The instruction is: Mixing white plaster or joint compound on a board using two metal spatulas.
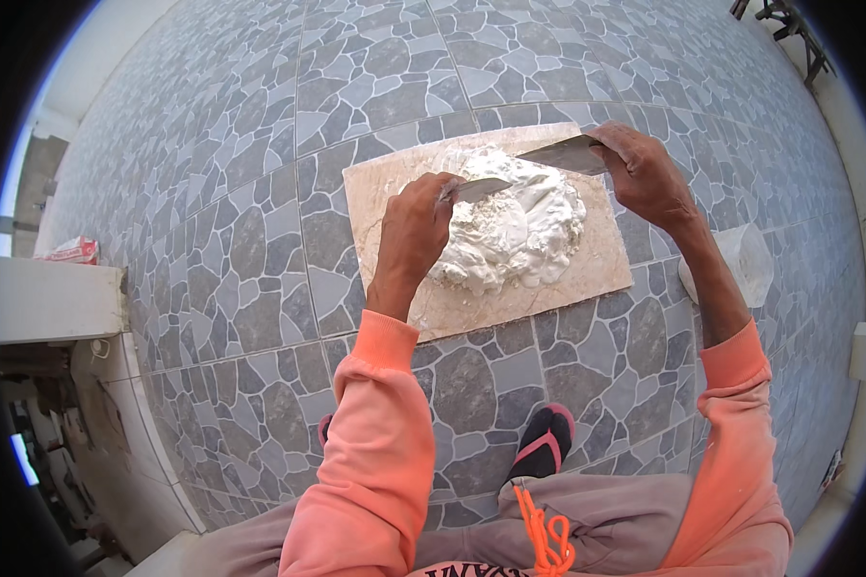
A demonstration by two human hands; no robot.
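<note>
A heap of wet white plaster-like paste with crumbly dry powder in it lies on a beige marble-look slab on the floor. My left hand grips a small metal scraper blade, held over the heap's left part. A wider metal scraper blade is in my right hand, above the slab's upper right corner, its far end by the heap's upper edge. The blades are apart. Both handles are hidden by my fingers.
A translucent plastic bucket stands right of the slab, partly behind my right forearm. Stone-patterned floor tiles surround the slab. A white ledge with a red and white packet is at left. My sandalled foot is below the slab.
</note>
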